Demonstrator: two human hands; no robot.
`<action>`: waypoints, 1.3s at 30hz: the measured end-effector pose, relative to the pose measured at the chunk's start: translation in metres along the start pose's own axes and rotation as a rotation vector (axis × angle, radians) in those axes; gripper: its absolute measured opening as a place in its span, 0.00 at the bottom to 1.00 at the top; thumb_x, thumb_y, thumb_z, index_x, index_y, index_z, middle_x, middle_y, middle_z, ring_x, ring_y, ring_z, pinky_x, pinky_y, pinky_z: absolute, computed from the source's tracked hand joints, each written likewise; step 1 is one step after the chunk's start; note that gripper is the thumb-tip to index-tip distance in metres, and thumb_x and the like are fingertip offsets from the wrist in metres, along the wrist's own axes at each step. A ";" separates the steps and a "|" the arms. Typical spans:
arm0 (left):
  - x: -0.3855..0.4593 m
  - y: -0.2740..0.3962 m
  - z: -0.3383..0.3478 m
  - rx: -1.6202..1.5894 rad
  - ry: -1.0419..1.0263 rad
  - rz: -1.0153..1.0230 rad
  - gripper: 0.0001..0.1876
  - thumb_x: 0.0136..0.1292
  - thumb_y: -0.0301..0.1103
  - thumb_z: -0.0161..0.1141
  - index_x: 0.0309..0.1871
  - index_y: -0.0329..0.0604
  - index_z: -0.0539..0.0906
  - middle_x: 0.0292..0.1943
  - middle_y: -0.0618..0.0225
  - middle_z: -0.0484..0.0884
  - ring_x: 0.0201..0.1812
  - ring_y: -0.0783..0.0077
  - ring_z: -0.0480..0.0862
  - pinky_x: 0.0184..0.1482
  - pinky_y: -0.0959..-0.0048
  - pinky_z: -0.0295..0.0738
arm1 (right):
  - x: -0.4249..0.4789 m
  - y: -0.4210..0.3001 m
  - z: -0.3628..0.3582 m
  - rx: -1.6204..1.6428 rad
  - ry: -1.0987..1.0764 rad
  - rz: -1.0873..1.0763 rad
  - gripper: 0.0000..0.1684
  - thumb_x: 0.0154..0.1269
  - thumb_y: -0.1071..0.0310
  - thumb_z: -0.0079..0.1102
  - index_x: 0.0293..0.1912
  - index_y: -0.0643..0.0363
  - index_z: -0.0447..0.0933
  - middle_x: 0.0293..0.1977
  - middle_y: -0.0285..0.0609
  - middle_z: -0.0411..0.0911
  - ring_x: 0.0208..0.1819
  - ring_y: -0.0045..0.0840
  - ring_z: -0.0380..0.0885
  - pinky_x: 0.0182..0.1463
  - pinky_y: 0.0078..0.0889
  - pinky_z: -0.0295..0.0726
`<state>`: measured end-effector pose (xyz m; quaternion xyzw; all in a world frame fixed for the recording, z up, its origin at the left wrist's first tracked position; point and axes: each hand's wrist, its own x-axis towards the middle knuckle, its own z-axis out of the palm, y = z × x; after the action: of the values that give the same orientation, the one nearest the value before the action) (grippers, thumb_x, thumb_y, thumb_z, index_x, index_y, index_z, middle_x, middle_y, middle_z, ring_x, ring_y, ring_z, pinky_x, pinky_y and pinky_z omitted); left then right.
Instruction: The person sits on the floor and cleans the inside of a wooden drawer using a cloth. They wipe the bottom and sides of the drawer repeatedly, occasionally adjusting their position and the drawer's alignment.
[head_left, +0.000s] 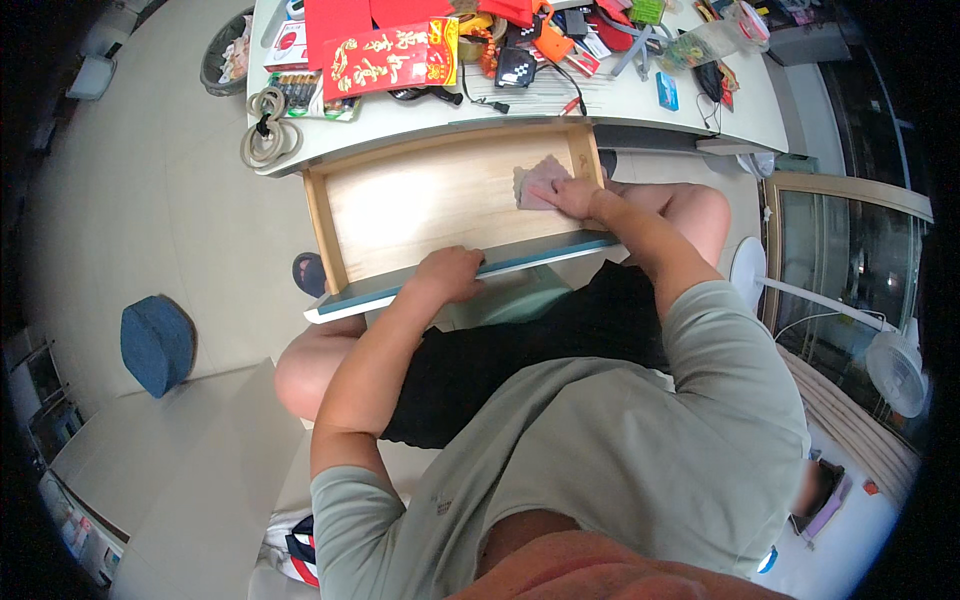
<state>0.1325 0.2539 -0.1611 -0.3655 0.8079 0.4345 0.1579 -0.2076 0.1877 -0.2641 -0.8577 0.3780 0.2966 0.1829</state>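
A pulled-out wooden drawer (420, 187) spans the space over my lap, with a pale wood bottom that reflects a bright glare. My left hand (450, 274) grips the top edge of its blue and white front panel (544, 253), left of the middle. Inside the drawer, at its right end, my right hand (577, 197) presses a pinkish-grey cloth (541, 180) against the bottom. The fingers lie over the cloth's lower right part, and its far corner spreads out beyond them.
The white desk (637, 127) above bears red envelopes (390, 60), batteries (304, 94), a coiled cable (268, 131), black adapters (516, 67) and a plastic jar (709, 45). A waste bin (225, 82) stands left, a white fan (896, 367) right. My legs flank the drawer.
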 end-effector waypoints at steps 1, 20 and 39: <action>-0.001 -0.001 0.000 -0.004 -0.007 -0.035 0.24 0.59 0.43 0.64 0.56 0.41 0.78 0.49 0.50 0.82 0.52 0.49 0.81 0.55 0.56 0.76 | -0.003 -0.009 -0.029 -0.153 -0.001 0.021 0.32 0.70 0.65 0.43 0.71 0.32 0.58 0.49 0.52 0.77 0.55 0.44 0.77 0.60 0.43 0.74; -0.007 0.009 -0.009 -0.019 -0.031 -0.054 0.23 0.62 0.42 0.62 0.57 0.41 0.77 0.49 0.52 0.82 0.54 0.51 0.80 0.56 0.57 0.76 | -0.017 -0.009 -0.015 -0.352 -0.241 0.054 0.16 0.61 0.60 0.56 0.41 0.56 0.86 0.46 0.43 0.83 0.52 0.33 0.77 0.53 0.37 0.77; -0.007 0.005 0.001 0.000 0.083 -0.017 0.16 0.62 0.41 0.62 0.47 0.41 0.81 0.45 0.53 0.83 0.50 0.52 0.83 0.52 0.57 0.79 | 0.022 0.019 0.042 0.244 -0.671 -0.200 0.10 0.46 0.71 0.58 0.31 0.58 0.83 0.28 0.45 0.82 0.24 0.33 0.78 0.27 0.45 0.73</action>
<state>0.1331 0.2599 -0.1550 -0.3901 0.8107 0.4174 0.1279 -0.2252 0.1860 -0.3119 -0.7172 0.2440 0.4951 0.4255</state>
